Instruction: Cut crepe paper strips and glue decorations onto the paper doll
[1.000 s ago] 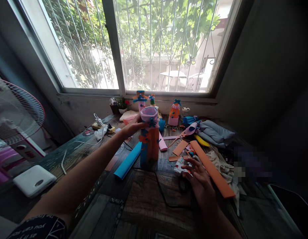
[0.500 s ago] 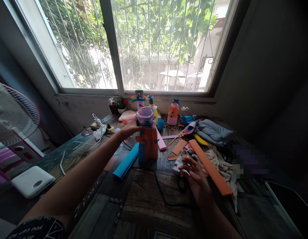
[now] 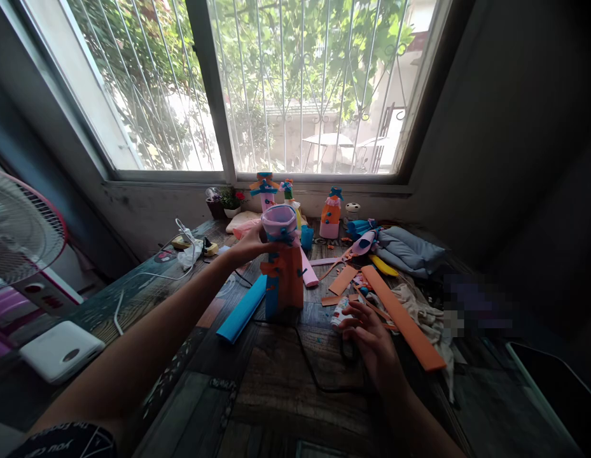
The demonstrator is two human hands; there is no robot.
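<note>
My left hand (image 3: 251,247) is wrapped round the upper part of a bottle-shaped craft piece (image 3: 290,280), which stands upright on the table. It is covered in orange and blue crepe paper, with a pink open top and small blue bows. My right hand (image 3: 371,337) hovers low over the table with its fingers apart and slightly bent. The fingertips overlap a small white bottle with a red label (image 3: 340,313); whether they touch it I cannot tell. A black cord (image 3: 302,353) runs across the table and passes under my right hand.
A blue crepe roll (image 3: 240,312) lies left of the craft piece. Orange strips (image 3: 403,321) and a crumpled cloth (image 3: 426,312) lie to the right. Decorated bottles (image 3: 330,216) stand below the window. A white box-shaped device (image 3: 61,350) and a fan (image 3: 25,235) are at left.
My right hand has shifted slightly left, and its fingers now overlap the white bottle more. My left hand stays on the craft piece.
</note>
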